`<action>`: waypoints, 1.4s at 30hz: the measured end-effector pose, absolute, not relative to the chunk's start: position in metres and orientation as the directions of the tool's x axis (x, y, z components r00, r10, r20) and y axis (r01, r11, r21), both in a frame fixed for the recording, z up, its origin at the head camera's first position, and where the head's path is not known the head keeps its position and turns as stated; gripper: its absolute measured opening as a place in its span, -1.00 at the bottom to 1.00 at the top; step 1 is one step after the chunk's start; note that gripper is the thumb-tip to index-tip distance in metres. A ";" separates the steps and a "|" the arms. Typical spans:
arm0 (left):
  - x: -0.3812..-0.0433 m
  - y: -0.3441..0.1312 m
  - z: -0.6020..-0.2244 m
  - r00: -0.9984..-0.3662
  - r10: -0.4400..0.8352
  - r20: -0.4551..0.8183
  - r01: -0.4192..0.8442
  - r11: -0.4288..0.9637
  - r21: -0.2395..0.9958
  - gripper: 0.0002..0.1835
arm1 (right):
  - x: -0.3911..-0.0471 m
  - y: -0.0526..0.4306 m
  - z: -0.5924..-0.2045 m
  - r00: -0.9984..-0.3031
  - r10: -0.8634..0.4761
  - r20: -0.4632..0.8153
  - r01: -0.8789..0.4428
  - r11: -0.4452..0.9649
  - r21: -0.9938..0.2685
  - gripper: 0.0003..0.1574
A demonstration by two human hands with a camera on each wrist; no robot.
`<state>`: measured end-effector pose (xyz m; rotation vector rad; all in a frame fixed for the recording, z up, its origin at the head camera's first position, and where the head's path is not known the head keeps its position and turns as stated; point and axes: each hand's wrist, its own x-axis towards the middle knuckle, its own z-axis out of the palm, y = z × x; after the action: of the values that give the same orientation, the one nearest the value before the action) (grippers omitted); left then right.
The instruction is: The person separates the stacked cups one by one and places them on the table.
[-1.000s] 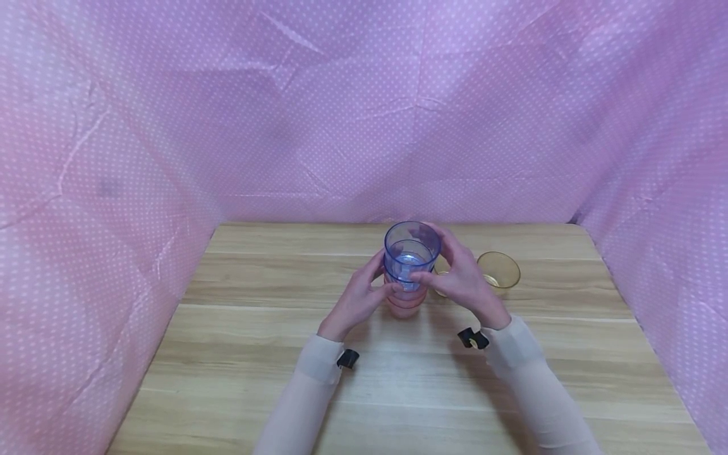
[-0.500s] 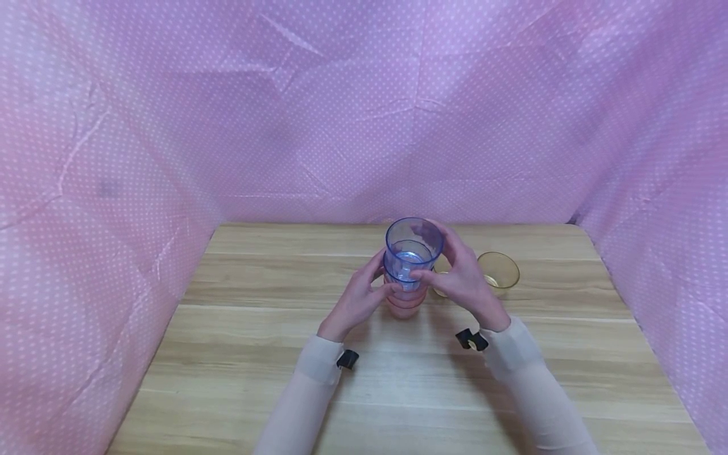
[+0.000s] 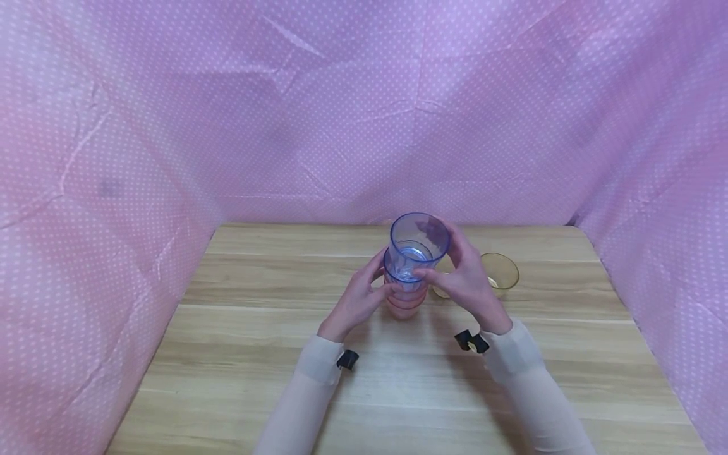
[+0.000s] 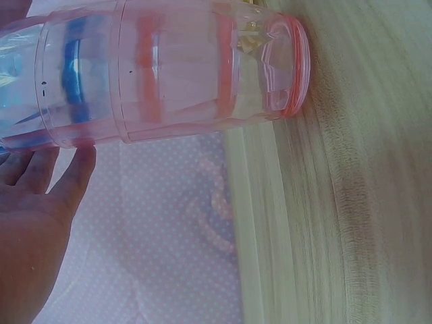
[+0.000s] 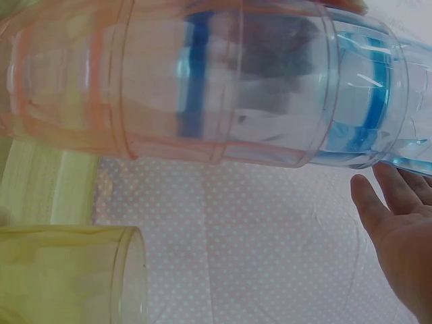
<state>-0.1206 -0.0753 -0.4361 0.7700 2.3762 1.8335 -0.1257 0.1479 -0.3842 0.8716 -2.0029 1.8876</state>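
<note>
Starting with edges: wood table [image 3: 239,354] meets the pink dotted cloth [image 3: 364,114] along its far side, and cloth also rises left and right. Cup stack is about mid-width, toward the far side, upright, base at the wood. Bare wood runs from it well out to the left edge and to the near side; right side is tighter, yellow cups just beside.

Containers: upper blue cup [image 3: 419,251] has its base down inside the lower blue cup [image 3: 394,272], leaning slightly right. Lower blue one is nested in the pink cups [image 3: 406,303].

Hands: right hand [image 3: 471,281] holds the upper blue cup, thumb near, fingers round the far right. Left hand [image 3: 358,300] grips the stack just under the lower blue rim.

Count: two blue; more than one pink, exact number unclear through nesting; two yellow, the right yellow cup [image 3: 503,273] and a left yellow cup [image 3: 445,264] mostly hidden behind the right hand.
</note>
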 end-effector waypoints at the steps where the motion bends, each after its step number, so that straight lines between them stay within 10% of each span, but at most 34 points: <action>1: -0.120 -0.075 -0.436 -0.877 0.406 0.257 0.351 0.176 0.920 -0.21 | -0.126 0.148 -0.384 -0.782 -0.243 0.574 -0.585 -0.032 -0.810 0.12; 42: -0.120 -0.073 -0.442 -0.849 0.411 0.333 0.419 0.136 0.898 -0.22 | -0.098 0.172 -0.361 -0.715 -0.076 0.695 -0.663 -0.243 -0.709 0.19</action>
<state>-0.1201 -0.0728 -0.4416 0.8659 2.3728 1.8790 -0.0978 0.1720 -0.3608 0.8869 -1.6206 2.0127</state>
